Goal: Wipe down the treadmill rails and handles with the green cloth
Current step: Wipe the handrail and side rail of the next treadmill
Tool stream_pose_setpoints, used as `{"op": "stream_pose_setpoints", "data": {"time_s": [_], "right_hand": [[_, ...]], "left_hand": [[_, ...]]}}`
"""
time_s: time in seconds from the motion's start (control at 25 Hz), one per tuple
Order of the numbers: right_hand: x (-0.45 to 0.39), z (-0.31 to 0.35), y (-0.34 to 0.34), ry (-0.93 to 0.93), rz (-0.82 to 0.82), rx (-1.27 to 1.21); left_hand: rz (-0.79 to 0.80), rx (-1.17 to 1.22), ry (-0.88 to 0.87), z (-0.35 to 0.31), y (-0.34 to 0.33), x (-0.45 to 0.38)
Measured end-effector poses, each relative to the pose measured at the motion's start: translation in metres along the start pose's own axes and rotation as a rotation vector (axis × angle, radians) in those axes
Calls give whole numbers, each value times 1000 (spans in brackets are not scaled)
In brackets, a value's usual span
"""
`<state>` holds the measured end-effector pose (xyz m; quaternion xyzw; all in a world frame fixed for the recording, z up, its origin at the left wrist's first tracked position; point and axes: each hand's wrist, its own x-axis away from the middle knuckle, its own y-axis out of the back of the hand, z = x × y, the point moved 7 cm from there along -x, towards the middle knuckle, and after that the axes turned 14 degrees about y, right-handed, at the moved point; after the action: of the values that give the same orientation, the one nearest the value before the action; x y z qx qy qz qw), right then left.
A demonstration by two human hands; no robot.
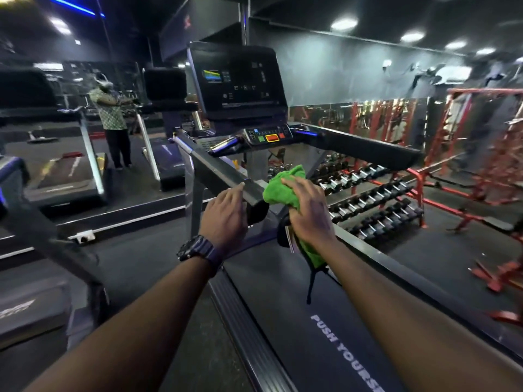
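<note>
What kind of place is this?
A gym, almost certainly. The person stands at a treadmill with a console, a dumbbell rack sits beyond it, and red weight frames line the mirrored wall. The right hand holds a green cloth.

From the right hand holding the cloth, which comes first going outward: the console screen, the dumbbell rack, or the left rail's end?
1. Left rail end: right beside the right hand and its green cloth, on its left.
2. Dumbbell rack: to the right, beyond the treadmill.
3. Console screen: ahead and above, at the treadmill's front.
</note>
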<state>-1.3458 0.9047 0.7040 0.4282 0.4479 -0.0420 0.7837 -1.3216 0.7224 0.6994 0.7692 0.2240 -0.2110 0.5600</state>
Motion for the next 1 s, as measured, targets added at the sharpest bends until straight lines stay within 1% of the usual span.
{"op": "stream_pose_setpoints", "data": {"time_s": [0.08, 0.24, 0.32, 0.36, 0.4, 0.48, 0.56, 0.6, 0.64, 0.68, 0.72, 0.8, 0.88, 0.92, 0.96, 1.0], "right_hand": [[-7, 4, -16, -42, -24, -28], [-10, 15, -66, -185, -82, -96], [-21, 21, -89, -220, -129, -47], [-29, 24, -98, -235, -118, 50], [-39, 25, -106, -237, -62, 193], [-60, 22, -121, -262, 145, 449], [-85, 13, -125, -346, 325, 463], [-96, 8, -124, -405, 360, 418], [-102, 7, -121, -452, 360, 384], [-102, 10, -118, -455, 343, 410], [-91, 16, -116, -416, 321, 458], [-51, 41, -114, -282, 239, 540], [-38, 48, -115, -182, 200, 514], [-47, 36, -117, -184, 166, 462], [-60, 20, -114, -308, 126, 365], [-63, 7, -111, -463, 21, 230]], "left_hand": [[17, -7, -8, 19, -3, -1], [12, 9, -33, 53, -12, -14], [22, 28, -60, 69, -23, -28], [48, 45, -84, 75, -31, -37], [83, 63, -110, 80, -40, -46], [154, 105, -159, 85, -57, -60], [206, 127, -216, 87, -74, -67], [216, 139, -250, 87, -82, -71], [222, 163, -277, 84, -87, -77], [221, 193, -286, 82, -91, -85], [210, 219, -301, 79, -91, -90], [205, 255, -370, 71, -87, -92], [191, 276, -456, 66, -85, -89], [196, 280, -458, 65, -87, -91], [205, 278, -452, 63, -90, -93], [215, 278, -463, 57, -91, -92]]}}
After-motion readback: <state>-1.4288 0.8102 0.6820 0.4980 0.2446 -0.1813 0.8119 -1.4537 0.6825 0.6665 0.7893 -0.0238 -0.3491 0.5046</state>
